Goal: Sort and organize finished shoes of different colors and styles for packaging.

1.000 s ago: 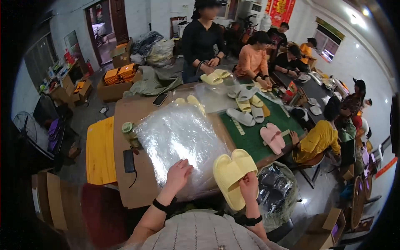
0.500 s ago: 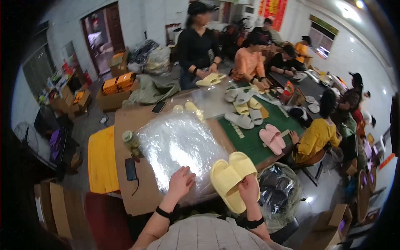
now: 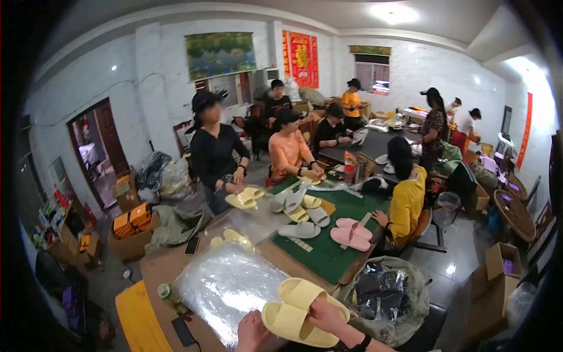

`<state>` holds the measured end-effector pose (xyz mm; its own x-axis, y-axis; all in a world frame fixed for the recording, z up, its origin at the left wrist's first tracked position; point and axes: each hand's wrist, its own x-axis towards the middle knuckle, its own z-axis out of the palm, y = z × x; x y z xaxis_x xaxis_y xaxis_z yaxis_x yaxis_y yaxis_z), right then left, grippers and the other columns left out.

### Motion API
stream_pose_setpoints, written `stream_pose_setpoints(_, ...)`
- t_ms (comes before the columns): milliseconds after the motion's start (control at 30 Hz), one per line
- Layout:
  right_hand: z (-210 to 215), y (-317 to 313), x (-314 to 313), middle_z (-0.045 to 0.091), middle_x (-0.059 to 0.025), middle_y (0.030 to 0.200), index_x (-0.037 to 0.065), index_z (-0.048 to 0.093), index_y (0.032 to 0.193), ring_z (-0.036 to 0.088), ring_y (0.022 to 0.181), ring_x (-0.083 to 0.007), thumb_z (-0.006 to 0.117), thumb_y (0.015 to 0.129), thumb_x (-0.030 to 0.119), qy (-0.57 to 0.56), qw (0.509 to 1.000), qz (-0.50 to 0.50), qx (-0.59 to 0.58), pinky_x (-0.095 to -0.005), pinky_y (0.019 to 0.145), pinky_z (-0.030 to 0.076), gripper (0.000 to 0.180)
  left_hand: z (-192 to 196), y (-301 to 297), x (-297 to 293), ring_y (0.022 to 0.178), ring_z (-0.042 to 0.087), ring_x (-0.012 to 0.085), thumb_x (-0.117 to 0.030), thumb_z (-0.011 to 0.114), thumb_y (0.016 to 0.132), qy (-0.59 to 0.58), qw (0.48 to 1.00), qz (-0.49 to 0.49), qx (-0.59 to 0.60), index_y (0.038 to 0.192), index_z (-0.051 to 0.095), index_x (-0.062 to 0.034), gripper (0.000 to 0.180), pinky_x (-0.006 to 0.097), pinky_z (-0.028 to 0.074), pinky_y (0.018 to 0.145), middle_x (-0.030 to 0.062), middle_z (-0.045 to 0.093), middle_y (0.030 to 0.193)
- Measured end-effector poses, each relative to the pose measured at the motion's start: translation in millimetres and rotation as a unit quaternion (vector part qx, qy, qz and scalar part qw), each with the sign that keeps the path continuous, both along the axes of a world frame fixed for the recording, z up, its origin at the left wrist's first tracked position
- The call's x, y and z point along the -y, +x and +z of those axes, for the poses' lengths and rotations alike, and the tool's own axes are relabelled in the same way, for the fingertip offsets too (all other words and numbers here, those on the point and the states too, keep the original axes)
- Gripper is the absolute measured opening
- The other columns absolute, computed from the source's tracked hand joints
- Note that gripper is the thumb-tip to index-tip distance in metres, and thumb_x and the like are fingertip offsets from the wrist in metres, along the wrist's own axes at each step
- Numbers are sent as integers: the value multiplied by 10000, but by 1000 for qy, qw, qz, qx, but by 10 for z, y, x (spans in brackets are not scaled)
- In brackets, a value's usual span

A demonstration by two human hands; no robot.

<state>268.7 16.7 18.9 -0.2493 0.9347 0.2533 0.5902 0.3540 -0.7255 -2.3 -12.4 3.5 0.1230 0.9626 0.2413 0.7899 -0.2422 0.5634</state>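
In my right hand [image 3: 326,317] is a pair of pale yellow slippers [image 3: 287,320], laid against each other, with the fingers closed at the straps. My left hand [image 3: 252,330] is just left of the slippers, over the near edge of a stack of clear plastic bags [image 3: 226,287]. Its fingers are curled together, and whatever they may grip is hidden. Grey slippers [image 3: 299,229], a pink pair [image 3: 350,234] and more yellow slippers [image 3: 296,215] lie on the green mat [image 3: 319,258] beyond.
On the table's left are a green-lidded bottle [image 3: 168,293] and a dark phone [image 3: 185,332]. An open sack [image 3: 384,299] of dark packed items stands at the right. Across the table, a person in black [image 3: 217,146] holds yellow slippers [image 3: 245,198]; a person in yellow [image 3: 407,202] sits at the right.
The view has tilted up and shifted, so the scene sits lower. My left hand has come closer to the slippers and its fingers have curled. The right hand keeps hold of the slippers.
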Motion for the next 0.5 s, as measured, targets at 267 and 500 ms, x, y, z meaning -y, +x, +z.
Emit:
stream_pose_setpoints(267, 57, -193, 75, 637, -130, 912, 58, 599, 1022, 635, 818, -325, 668, 817, 228, -36, 996, 84, -23, -406, 669, 505, 274, -719, -225, -154, 983, 665, 276, -206, 593, 928, -9, 983, 70, 171, 1096, 685, -25, 263, 390, 508, 849, 153, 709, 1070)
stream_pose_setpoints(500, 138, -221, 142, 592, -89, 903, 55, 572, 951, 621, 817, -295, 655, 805, 183, -20, 990, 137, -11, -385, 657, 498, 211, -462, -327, -315, 712, 671, 178, -96, 699, 867, -143, 921, 143, 332, 1030, 717, 28, 206, 282, 541, 634, 121, 715, 868)
